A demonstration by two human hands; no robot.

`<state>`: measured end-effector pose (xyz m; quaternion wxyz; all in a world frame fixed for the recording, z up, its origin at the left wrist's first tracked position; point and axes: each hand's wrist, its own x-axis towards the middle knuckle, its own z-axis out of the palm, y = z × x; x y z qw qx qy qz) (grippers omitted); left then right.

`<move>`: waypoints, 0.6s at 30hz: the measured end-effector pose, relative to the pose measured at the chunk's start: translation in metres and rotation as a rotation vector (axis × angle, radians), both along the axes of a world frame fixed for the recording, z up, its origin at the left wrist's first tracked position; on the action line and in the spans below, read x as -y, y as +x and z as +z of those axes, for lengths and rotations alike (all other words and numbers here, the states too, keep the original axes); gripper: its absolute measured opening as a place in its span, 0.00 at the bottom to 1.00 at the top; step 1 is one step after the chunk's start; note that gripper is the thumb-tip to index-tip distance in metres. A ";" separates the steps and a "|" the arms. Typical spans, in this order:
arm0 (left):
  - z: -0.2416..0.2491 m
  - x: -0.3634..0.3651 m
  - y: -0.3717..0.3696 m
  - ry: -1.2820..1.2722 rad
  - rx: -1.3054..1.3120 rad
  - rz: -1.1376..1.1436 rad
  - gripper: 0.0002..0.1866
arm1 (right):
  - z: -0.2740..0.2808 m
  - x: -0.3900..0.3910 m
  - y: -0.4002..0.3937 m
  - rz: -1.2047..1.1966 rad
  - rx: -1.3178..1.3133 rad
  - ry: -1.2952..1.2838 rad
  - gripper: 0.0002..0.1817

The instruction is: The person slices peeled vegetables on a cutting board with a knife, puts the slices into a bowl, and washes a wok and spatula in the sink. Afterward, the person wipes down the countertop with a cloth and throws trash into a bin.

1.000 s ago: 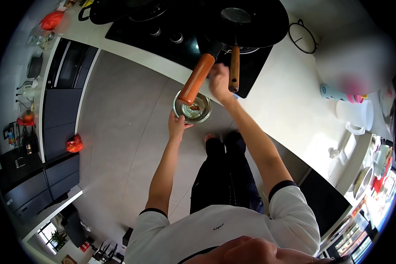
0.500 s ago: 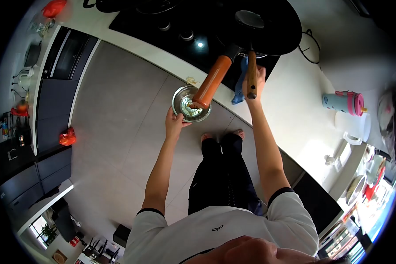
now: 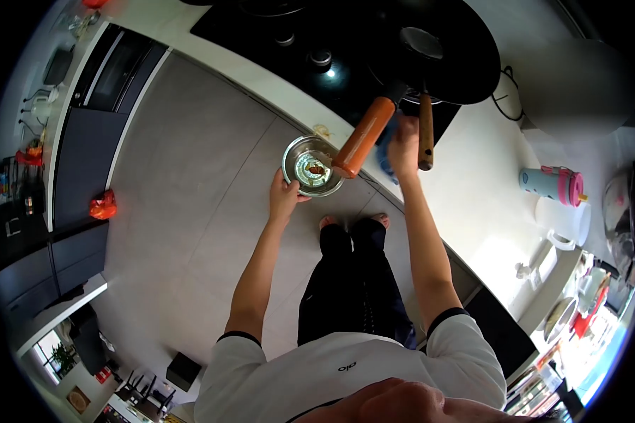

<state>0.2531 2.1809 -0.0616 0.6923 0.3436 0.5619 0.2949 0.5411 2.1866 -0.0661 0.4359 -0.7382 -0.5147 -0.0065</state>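
Note:
A round metal bowl (image 3: 291, 163) with a few brown and pale scraps in it is held at its lower left rim by my left hand (image 3: 284, 199), in front of the counter edge. Over the counter, my right hand (image 3: 403, 146) is closed on a blue cloth (image 3: 384, 158), slightly smeared by motion. Its fingertips are partly hidden. The orange handle (image 3: 365, 137) of a black wok (image 3: 466, 53) points toward me, its end close to the bowl's right rim. Just right of my hand hangs a wooden utensil handle (image 3: 425, 134), sticking out of the wok.
The black hob (image 3: 300, 88) with its knobs lies under the wok. A small pale scrap (image 3: 322, 131) sits at the counter edge. Further right on the counter (image 3: 476, 169) stands a blue and pink bottle (image 3: 552, 185). A red-orange bag (image 3: 103, 205) rests by the left cabinets.
My right hand and the blue cloth have moved toward the counter's front edge and slightly left. The bowl stays in my left hand. The whole view has shifted slightly.

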 end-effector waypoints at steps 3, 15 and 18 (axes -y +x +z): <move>-0.007 -0.003 -0.003 0.028 -0.029 0.001 0.25 | -0.022 -0.015 0.014 -0.152 0.044 -0.076 0.16; -0.008 -0.010 -0.007 0.017 -0.010 -0.003 0.27 | 0.023 -0.039 -0.091 0.495 0.205 -0.075 0.19; -0.011 -0.008 -0.007 0.018 0.019 0.011 0.28 | -0.027 -0.042 -0.092 0.715 0.049 0.033 0.21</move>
